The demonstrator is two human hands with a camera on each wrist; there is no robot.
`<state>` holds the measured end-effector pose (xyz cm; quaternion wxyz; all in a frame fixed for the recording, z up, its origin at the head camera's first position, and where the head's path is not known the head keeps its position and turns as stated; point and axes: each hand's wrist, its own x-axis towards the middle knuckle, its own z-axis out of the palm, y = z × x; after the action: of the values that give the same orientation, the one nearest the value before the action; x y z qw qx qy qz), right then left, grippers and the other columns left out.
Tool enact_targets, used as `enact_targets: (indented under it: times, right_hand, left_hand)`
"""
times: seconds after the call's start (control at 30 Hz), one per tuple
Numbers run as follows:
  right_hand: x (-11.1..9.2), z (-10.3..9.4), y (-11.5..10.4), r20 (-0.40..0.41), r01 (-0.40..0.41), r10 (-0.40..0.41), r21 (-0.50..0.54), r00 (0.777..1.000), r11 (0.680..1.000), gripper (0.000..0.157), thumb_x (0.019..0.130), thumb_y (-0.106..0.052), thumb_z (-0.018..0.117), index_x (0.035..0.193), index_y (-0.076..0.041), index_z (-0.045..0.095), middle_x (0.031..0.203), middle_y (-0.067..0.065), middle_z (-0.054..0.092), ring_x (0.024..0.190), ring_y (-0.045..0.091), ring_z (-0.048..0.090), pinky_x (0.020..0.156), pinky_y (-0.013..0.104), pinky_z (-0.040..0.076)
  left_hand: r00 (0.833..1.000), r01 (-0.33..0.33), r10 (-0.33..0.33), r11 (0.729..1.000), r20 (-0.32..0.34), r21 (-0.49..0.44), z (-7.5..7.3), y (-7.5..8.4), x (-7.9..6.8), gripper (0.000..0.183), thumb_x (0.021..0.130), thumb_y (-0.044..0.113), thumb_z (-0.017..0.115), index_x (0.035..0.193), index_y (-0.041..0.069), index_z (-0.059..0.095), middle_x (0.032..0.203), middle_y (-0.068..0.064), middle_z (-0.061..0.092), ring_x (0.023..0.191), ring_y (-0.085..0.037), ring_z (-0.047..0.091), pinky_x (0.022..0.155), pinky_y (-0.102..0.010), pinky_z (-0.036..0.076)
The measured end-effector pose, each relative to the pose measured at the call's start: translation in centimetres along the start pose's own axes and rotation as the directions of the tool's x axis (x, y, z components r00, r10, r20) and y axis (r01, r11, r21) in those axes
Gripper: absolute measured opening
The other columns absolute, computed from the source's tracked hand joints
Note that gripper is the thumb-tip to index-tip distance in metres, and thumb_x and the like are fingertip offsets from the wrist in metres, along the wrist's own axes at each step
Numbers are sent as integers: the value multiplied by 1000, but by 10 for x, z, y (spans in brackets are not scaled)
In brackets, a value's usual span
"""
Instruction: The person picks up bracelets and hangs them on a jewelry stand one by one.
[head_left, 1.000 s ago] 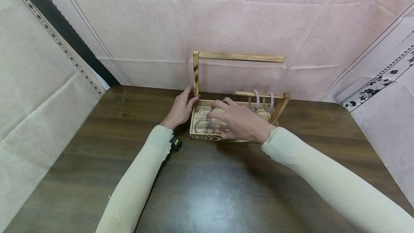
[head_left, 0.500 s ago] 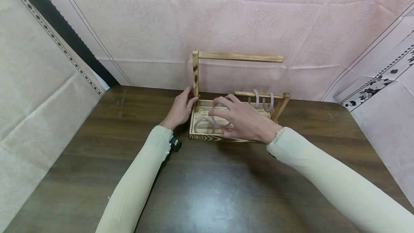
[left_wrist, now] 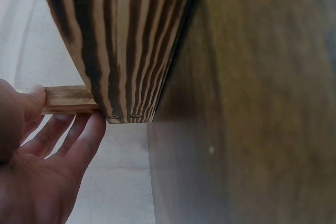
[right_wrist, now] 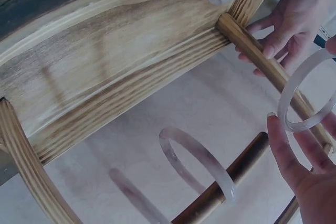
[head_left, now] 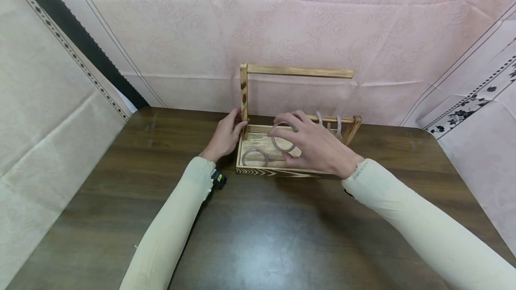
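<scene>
A wooden bangle stand has a shallow tray [head_left: 258, 171], a tall post [head_left: 243, 88] at its left and a lower rod [right_wrist: 207, 203] at its right. My left hand [head_left: 225, 135] pinches the tall post near its foot, thumb on one side and fingers on the other. Between the thumb and fingers of my right hand [head_left: 312, 147] is a pale translucent bangle [right_wrist: 287, 106], held upright over the tray. Another bangle [head_left: 243, 158] lies in the tray's left part. Two more bangles, one at the front [right_wrist: 197, 148] and one behind [right_wrist: 134, 192], hang on the lower rod.
The upper bar [head_left: 300, 71] juts rightward from the tall post, above the lower rod. Under the stand is a dark brown wooden table [head_left: 258, 236]. Pale patterned cloth [head_left: 282, 26] hangs close behind it. A dark device [head_left: 219, 178] sits at the left wrist.
My right hand has lifted the bangle out of the tray and carried it rightward and upward, nearer the lower rod. The left hand has stayed on the post.
</scene>
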<state>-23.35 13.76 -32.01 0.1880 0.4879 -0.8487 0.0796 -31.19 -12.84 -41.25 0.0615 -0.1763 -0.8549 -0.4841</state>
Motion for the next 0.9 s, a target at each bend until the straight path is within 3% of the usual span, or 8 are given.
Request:
enact_targets:
  times: [0.37, 0.6, 0.9]
  right_hand:
    - [-7, -9, 7, -85, -39, 40, 8, 996, 999, 48, 81, -20, 76, 127, -21, 65, 137, 8, 56, 122, 29, 51, 80, 42, 57]
    - [-12, -16, 11, -96, -91, 93, 18, 991, 996, 46, 81, -20, 76, 125, -24, 66, 136, 7, 56, 119, 28, 51, 64, 39, 54]
    - [-17, -25, 25, -153, -105, 107, 20, 982, 994, 47, 81, -15, 75, 126, -18, 65, 134, 12, 55, 114, 32, 51, 73, 40, 53]
  left_hand:
    - [1000, 6, -6, 1000, -3, -5, 2, 1, -1, 36, 108, 16, 50, 142, 4, 47, 130, -19, 63, 123, -30, 61, 103, -44, 54]
    - [1000, 11, -11, 1000, -1, -6, 2, 1, 0, 37, 107, 16, 50, 142, 3, 47, 130, -18, 63, 124, -30, 61, 103, -44, 54]
    - [1000, 8, -8, 1000, -1, -12, -1, 2, -1, 37, 108, 16, 50, 142, 4, 47, 131, -22, 62, 124, -31, 60, 103, -45, 54]
